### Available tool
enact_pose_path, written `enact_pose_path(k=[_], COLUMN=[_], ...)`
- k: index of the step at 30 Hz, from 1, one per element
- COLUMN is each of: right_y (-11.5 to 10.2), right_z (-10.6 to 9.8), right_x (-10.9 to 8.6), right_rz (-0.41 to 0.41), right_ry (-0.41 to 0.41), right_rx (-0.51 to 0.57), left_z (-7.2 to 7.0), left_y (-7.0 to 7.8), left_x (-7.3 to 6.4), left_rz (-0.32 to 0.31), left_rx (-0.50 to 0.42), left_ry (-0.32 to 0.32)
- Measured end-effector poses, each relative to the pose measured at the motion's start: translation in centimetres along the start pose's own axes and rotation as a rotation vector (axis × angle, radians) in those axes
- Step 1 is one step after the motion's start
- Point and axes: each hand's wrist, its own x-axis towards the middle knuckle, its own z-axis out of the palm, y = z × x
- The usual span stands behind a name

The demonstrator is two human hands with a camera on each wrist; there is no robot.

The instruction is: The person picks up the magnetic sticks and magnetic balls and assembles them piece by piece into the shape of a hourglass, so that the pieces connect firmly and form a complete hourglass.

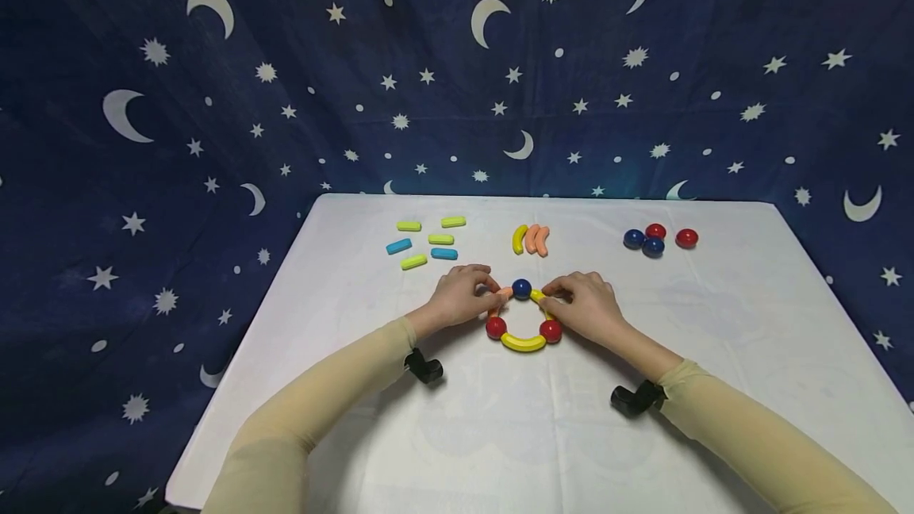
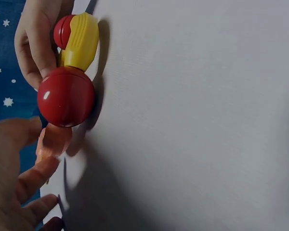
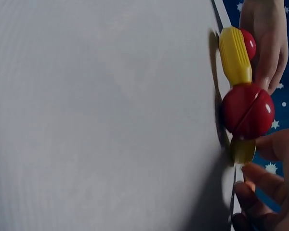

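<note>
A ring of toy balls and curved sticks lies on the white table in front of me. A blue ball (image 1: 522,289) tops it, with a red ball (image 1: 496,328) at lower left and another red ball (image 1: 551,331) at lower right. One yellow curved stick (image 1: 524,343) joins the red balls along the near side. My left hand (image 1: 462,294) pinches the orange curved stick (image 2: 55,140) on the ring's left side. On the opposite side, my right hand (image 1: 584,308) pinches a second yellow curved stick (image 3: 243,151). Fingers partly hide both side sticks.
Behind the ring lie a yellow curved stick (image 1: 520,239) and two orange curved sticks (image 1: 537,240). Several straight lime sticks (image 1: 441,239) and blue sticks (image 1: 444,254) are at back left. Blue balls (image 1: 633,239) and red balls (image 1: 687,238) sit at back right. A starry cloth (image 1: 443,38) hangs behind the table (image 1: 500,435).
</note>
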Motion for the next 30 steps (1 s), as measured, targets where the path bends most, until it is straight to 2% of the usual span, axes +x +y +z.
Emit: enact_pose_path(k=[8,13,16,21,26,30], right_y=[0.4,0.0,-0.1,0.7,1.6,2.2], right_z=[-0.2,-0.2,-0.2,-0.7,-1.5,-1.9], right_x=[1.4,2.6,2.8,2.2,1.1,0.1], right_rz=[-0.1,-0.125,-0.112,-0.061,-0.019,-0.031], right_ry=[-0.058,-0.14,-0.155,-0.124,-0.137,-0.162], right_rx=[0.074,0.118,0.133,0.154,0.172,0.165], left_z=[-0.1,0.0,0.1,-0.1,-0.4,-0.3], left_y=[-0.6,-0.6,-0.7,-1.0,-1.3,-1.2], left_x=[-2.9,-3.8,-3.7,-3.0,-1.8,-0.5], left_rz=[0.06,0.087,0.09,0.066,0.073,0.099], left_rx=[-0.035,-0.037,-0.043,-0.063,-0.055,-0.032], left_ry=[-0.034,-0.02,0.0,0.031,0.075,0.083])
